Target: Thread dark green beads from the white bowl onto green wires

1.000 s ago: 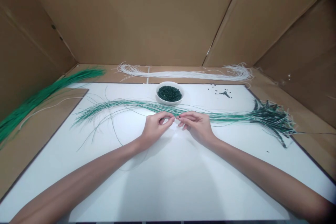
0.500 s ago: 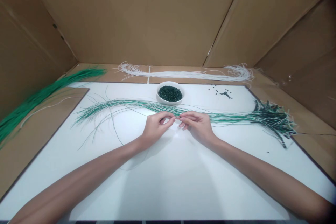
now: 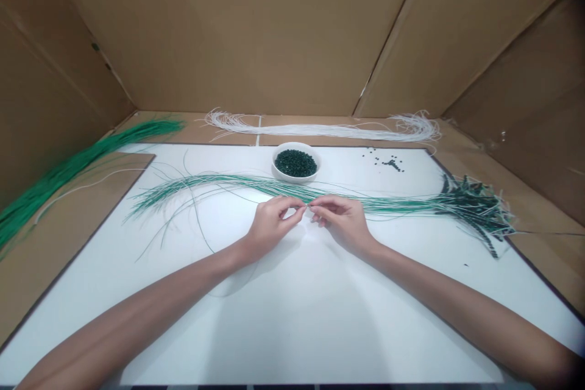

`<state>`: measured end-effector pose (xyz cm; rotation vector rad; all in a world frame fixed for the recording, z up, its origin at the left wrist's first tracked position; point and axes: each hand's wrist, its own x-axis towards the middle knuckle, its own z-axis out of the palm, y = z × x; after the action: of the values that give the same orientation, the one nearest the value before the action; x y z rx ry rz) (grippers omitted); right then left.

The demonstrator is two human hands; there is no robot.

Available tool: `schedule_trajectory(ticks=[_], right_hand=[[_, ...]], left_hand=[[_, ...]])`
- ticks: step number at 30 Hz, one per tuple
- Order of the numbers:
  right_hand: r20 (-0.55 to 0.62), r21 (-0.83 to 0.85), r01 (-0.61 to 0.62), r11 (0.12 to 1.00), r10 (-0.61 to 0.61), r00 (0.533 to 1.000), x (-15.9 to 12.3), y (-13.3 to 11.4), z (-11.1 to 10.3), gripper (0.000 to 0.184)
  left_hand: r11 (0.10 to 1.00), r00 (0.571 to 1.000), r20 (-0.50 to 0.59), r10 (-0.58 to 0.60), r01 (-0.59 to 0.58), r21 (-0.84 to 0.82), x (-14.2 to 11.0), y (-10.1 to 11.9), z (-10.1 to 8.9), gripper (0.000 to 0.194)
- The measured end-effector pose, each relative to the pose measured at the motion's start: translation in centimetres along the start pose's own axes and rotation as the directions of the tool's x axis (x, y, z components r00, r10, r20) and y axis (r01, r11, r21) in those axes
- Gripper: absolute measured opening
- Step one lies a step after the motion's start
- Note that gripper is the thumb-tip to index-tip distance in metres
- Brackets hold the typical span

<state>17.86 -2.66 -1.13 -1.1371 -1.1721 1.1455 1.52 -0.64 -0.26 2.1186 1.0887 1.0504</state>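
Left hand [image 3: 269,225] and right hand [image 3: 342,222] are both pinching what looks like one thin strand [image 3: 307,205] between thumbs and fingertips, almost meeting just below the white bowl [image 3: 278,170] of dark green beads [image 3: 296,163]. A long bunch of green-and-white strands [image 3: 388,205] runs right under the bowl, and a white cord bundle [image 3: 320,130] lies beyond it.

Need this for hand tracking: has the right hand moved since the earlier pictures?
Yes, slightly: the right hand has shifted down in view, away from the white bead bowl.
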Motion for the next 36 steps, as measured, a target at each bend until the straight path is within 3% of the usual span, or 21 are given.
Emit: schedule_trajectory(ticks=[26, 32, 36], right_hand=[[0.006, -0.047, 0.046, 0.998, -0.046, 0.999, -0.24, -0.16, 0.1, 0.013], [0.009, -0.138, 0.048, 0.989, -0.047, 0.999, -0.3, 0.01, -0.07, 0.017], [0.027, -0.224, 0.128, 0.966, -0.125, 0.992, -0.29, 0.09, -0.05, 0.018]], left_hand=[[0.997, 0.997, 0.04, 0.07, -0.071, 0.031, 0.05, -0.07, -0.1, 0.014], [0.996, 0.996, 0.068, 0.062, -0.066, 0.055, 0.1, 0.14, -0.17, 0.014], [0.995, 0.997, 0.064, 0.04, -0.046, 0.084, 0.08, 0.13, -0.15, 0.016]])
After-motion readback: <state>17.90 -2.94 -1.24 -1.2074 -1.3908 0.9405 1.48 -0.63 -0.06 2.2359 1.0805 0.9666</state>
